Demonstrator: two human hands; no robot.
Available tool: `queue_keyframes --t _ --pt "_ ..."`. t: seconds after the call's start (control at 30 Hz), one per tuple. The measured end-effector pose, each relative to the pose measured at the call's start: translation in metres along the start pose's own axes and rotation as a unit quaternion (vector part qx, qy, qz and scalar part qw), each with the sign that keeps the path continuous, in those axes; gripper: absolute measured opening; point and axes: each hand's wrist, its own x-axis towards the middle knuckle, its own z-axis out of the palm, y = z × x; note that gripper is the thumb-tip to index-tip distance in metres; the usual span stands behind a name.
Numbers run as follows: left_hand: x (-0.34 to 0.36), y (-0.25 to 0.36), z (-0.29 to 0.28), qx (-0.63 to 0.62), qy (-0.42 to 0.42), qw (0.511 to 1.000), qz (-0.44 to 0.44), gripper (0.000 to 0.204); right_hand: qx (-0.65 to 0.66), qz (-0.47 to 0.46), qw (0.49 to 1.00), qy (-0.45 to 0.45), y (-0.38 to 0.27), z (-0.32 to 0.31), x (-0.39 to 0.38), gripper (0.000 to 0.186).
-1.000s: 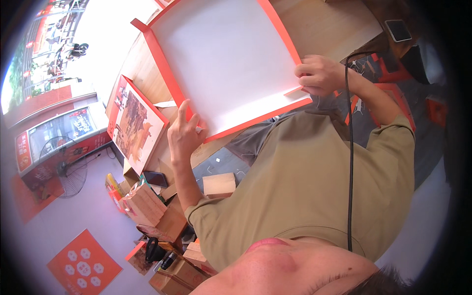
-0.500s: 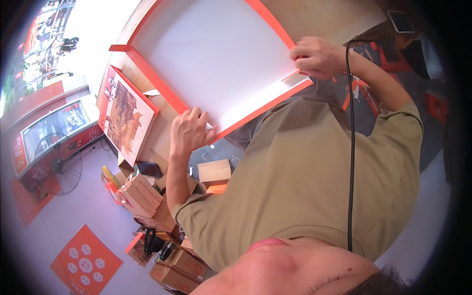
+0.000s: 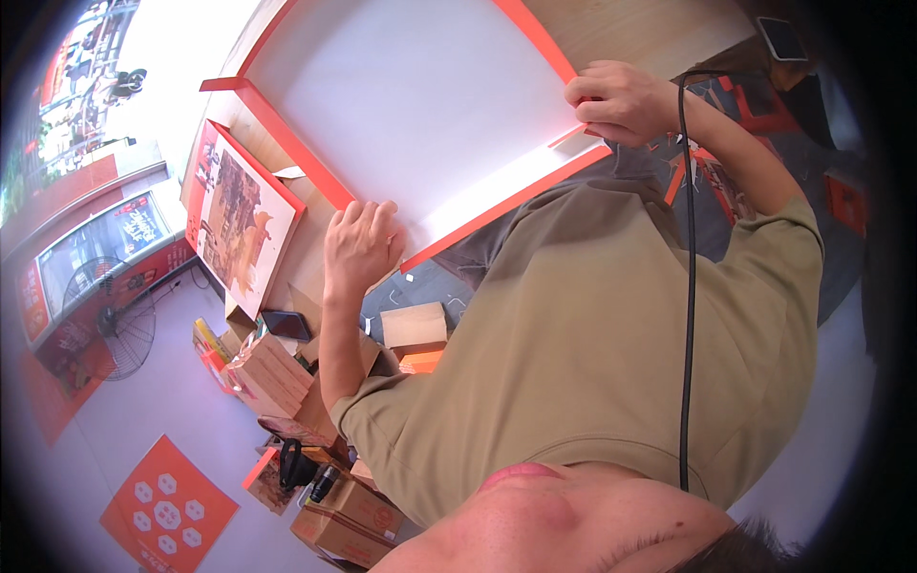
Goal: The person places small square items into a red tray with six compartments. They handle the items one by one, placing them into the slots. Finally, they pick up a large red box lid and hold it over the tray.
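Observation:
A large flat cardboard box piece (image 3: 420,105), white inside with orange-red edge strips, lies over the tabletop in front of my body. My left hand (image 3: 363,246) is closed round its near left corner, the fingers curled over the orange edge. At the near right corner my right hand (image 3: 623,100) grips the edge in a pinch, its fingertips partly hidden. The near side strip reaches toward my lap between both hands, and a small flap stands up beside my right fingers. On the far left another orange flap sticks outward.
A printed box (image 3: 244,215) with an orange rim leans left of the cardboard. Beyond my left elbow stand stacked cartons (image 3: 272,377) and a dark phone (image 3: 286,325). Another phone (image 3: 781,40) lies at the far right. A black cable (image 3: 690,286) hangs down my front.
My left hand has shifted slightly left and away from me, its fingers curling more at the corner. The right hand has moved up a little along the edge, and the cardboard tilts slightly with them.

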Motion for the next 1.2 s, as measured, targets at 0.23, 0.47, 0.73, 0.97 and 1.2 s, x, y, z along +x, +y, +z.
queue_keyframes --t 0.23,0.47,0.73,0.97,1.2 --pt "-0.005 0.000 0.013 0.030 0.029 0.999 0.009 0.041 -0.004 0.007 1.000 0.006 -0.001 0.001 -0.001 0.019" --pt "0.000 0.005 0.005 -0.017 0.014 0.998 -0.051 0.028 -0.011 0.012 1.000 0.005 -0.001 0.001 -0.001 0.019" --pt "0.003 0.016 -0.010 -0.052 -0.066 0.990 -0.113 0.020 -0.018 0.015 1.000 0.013 0.000 0.002 -0.001 0.019" --pt "-0.004 0.031 -0.020 0.053 -0.105 0.988 -0.099 0.042 -0.018 0.018 1.000 0.013 -0.002 0.000 0.002 0.018" --pt "-0.019 0.018 -0.011 -0.073 -0.058 0.988 -0.124 0.086 -0.017 0.024 0.999 0.017 -0.002 0.001 0.003 0.016"
